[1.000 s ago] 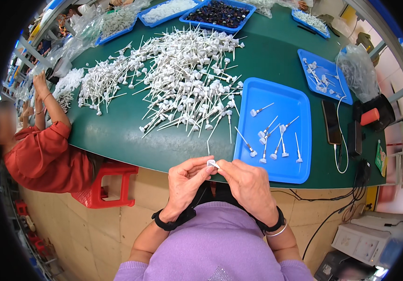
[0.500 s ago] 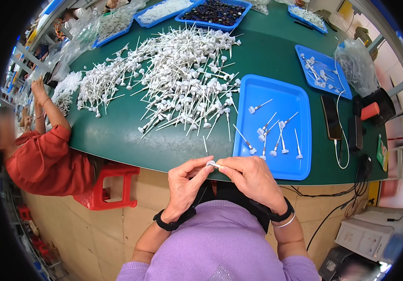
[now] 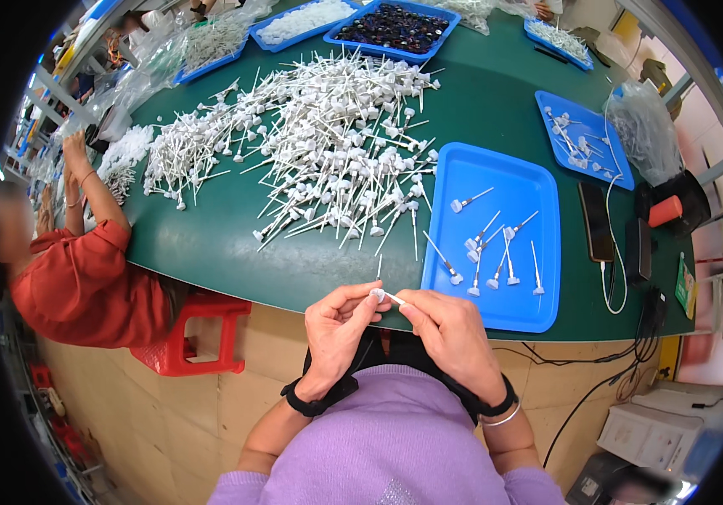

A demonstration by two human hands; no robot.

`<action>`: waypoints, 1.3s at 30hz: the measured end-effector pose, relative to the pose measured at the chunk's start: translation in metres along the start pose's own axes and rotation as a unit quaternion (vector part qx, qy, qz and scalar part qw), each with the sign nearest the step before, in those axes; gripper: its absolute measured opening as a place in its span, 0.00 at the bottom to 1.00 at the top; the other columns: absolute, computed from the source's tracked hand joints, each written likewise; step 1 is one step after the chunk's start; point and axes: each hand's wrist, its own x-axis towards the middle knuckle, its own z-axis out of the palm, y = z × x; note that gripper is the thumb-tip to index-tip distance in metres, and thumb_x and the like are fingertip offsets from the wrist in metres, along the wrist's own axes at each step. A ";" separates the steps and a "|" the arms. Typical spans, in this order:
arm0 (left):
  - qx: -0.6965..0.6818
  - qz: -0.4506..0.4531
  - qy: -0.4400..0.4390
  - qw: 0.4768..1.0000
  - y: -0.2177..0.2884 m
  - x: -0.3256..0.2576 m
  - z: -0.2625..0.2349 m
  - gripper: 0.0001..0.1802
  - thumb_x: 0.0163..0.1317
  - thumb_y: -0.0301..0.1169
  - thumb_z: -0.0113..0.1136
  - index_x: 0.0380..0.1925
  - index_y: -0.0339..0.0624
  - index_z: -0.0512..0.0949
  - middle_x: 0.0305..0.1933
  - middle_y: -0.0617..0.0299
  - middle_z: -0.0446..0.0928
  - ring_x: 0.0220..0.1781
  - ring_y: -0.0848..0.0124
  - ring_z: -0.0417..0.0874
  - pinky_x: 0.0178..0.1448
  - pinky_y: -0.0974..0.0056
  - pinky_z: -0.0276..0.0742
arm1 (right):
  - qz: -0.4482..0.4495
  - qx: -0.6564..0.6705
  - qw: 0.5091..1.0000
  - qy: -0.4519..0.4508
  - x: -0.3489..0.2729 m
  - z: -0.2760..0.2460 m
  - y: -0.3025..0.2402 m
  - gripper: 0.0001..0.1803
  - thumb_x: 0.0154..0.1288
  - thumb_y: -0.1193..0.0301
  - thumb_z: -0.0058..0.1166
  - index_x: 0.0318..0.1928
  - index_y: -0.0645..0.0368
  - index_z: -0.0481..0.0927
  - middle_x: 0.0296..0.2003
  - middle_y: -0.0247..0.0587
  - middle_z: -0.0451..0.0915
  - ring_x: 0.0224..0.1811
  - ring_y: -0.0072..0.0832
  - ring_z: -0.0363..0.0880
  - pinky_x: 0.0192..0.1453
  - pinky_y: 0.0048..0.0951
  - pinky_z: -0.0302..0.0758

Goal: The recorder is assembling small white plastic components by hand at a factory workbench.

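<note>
At the table's front edge, my left hand [image 3: 333, 330] pinches the round white head of a small white stemmed piece [image 3: 377, 294] between thumb and forefinger. My right hand [image 3: 455, 338] grips the thin white stem on the other side, with thumb and forefinger closed at its end. Another thin white stem [image 3: 379, 267] points up just beyond my left fingertips; its lower end is hidden there. A large pile of similar white stemmed pieces [image 3: 336, 151] spreads over the table beyond my hands. To the right lies a blue tray [image 3: 496, 172] with several such pieces, some showing brownish collars.
A second blue tray [image 3: 546, 105] stands far right, near a phone [image 3: 594, 223] with a white cable and a black holder [image 3: 691, 194]. More trays line the back of the green table [image 3: 193, 240]. At left, a person in red [image 3: 84, 286] sits on a red stool [image 3: 231, 337].
My right fingers have drawn back slightly from my left, so more of the white stem shows between them. The view has shifted a little; the trays and pile look unchanged.
</note>
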 end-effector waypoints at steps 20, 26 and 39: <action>-0.047 0.077 0.039 0.995 -0.009 0.000 0.011 0.14 0.67 0.19 0.62 0.52 0.29 0.79 0.48 0.53 0.85 0.49 0.71 0.86 0.50 0.71 0.84 | -0.057 -0.193 0.974 0.101 -0.005 0.021 -0.012 0.11 0.69 0.72 0.58 0.51 0.53 0.78 0.27 0.40 0.73 0.22 0.39 0.78 0.24 0.38 0.72; -0.002 0.114 0.058 0.992 -0.014 -0.002 0.012 0.14 0.65 0.17 0.63 0.51 0.28 0.79 0.47 0.52 0.85 0.49 0.72 0.86 0.55 0.70 0.82 | -0.050 -0.193 0.974 0.108 -0.006 0.023 -0.013 0.10 0.69 0.72 0.58 0.50 0.54 0.78 0.27 0.40 0.73 0.23 0.40 0.78 0.24 0.38 0.73; 0.012 0.113 0.053 0.992 -0.012 -0.003 0.013 0.12 0.65 0.17 0.64 0.48 0.28 0.80 0.44 0.53 0.86 0.46 0.74 0.87 0.53 0.71 0.82 | -0.068 -0.234 0.964 0.108 -0.008 0.024 -0.012 0.12 0.67 0.75 0.57 0.51 0.55 0.78 0.28 0.40 0.74 0.24 0.38 0.80 0.26 0.36 0.75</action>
